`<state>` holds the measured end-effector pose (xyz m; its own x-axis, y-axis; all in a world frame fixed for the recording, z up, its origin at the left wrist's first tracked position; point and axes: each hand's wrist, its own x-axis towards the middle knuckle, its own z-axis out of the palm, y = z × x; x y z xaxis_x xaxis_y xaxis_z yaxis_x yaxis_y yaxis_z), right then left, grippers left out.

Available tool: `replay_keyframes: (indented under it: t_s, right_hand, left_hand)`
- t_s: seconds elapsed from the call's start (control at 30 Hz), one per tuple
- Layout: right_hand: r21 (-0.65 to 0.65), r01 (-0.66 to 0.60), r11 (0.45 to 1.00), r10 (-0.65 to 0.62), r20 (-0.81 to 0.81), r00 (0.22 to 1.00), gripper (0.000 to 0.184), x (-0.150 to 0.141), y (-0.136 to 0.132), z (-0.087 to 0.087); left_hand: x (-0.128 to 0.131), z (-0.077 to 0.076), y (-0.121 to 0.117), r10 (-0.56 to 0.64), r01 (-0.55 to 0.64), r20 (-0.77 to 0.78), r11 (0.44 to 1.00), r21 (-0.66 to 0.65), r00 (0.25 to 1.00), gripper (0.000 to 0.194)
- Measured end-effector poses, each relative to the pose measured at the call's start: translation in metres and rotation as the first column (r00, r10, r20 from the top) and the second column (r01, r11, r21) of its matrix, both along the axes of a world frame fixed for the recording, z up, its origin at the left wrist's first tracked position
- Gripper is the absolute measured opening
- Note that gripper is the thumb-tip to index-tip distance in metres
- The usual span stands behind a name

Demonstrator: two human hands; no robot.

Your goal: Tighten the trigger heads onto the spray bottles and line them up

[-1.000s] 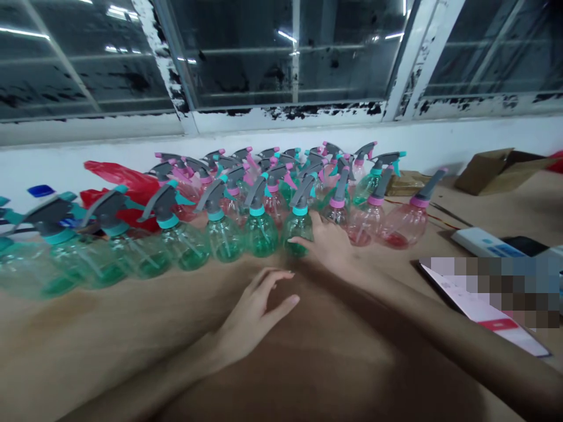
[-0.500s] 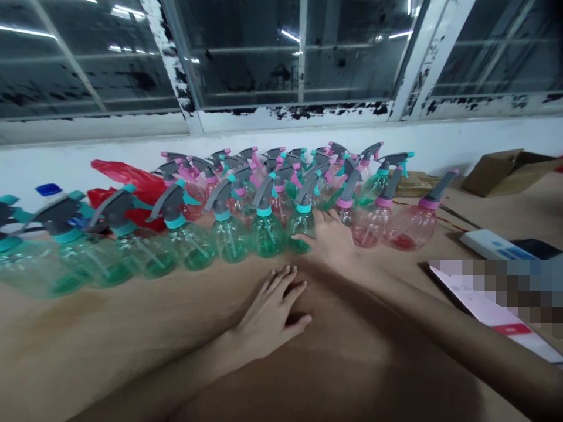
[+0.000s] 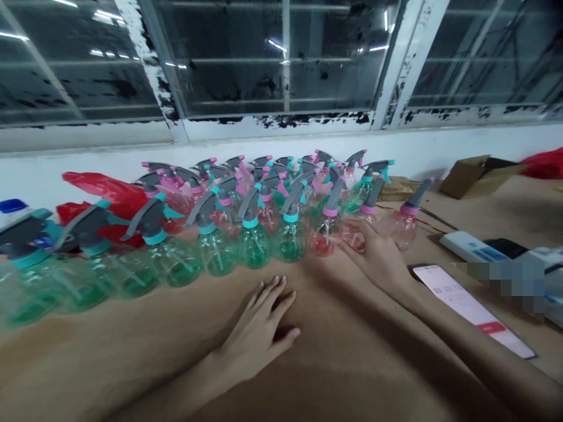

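My left hand [image 3: 259, 331] lies on the table with its fingers spread, holding nothing. In front of it stands a row of spray bottles with grey trigger heads. The nearest green spray bottle [image 3: 290, 240] has a turquoise collar. To its right is a pink spray bottle [image 3: 323, 237] with a pink collar. My right hand [image 3: 380, 258] is at the front of another pink spray bottle [image 3: 355, 239], thumb and fingers apart, partly covering its body. Whether it touches that bottle is hard to tell. One more pink spray bottle [image 3: 402, 228] stands just beyond the hand.
Behind the front row stand several more pink and green bottles. A red plastic bag [image 3: 109, 190] lies at the back left. On the right are a phone [image 3: 470, 308], a white device [image 3: 466, 246] and an open cardboard box [image 3: 468, 179] near the wall.
My right hand has moved right along the row, from beside the end green bottle to the pink ones. The left hand stays flat on the table. The view has shifted slightly right.
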<state>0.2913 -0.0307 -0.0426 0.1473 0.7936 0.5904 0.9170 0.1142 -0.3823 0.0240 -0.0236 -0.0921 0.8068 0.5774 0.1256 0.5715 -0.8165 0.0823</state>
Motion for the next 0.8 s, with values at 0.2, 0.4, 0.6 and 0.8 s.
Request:
replay_keyframes:
  t_s: [0.2,0.4,0.6,0.8]
  right_hand:
    - [-0.122,0.100,0.987,-0.102,-0.008,0.995,0.054,0.005,0.011,0.002]
    - [-0.167,0.116,0.979,-0.125,-0.047,0.991,0.072,-0.010,0.034,-0.003]
    - [-0.190,0.152,0.970,-0.164,-0.051,0.985,0.063,-0.014,0.047,-0.006]
    - [-0.208,0.139,0.968,-0.147,-0.025,0.989,0.054,-0.009,0.040,-0.004]
  left_hand:
    - [-0.002,-0.002,0.003,0.003,-0.003,-0.015,0.999,0.043,1.000,0.052]
    - [-0.002,-0.001,0.003,-0.004,0.006,-0.028,0.998,0.065,1.000,0.051]
    - [-0.002,0.002,0.003,-0.007,0.007,-0.002,0.997,0.082,1.000,0.049]
    - [-0.002,0.002,0.006,0.016,-0.015,0.118,1.000,-0.006,0.993,0.038]
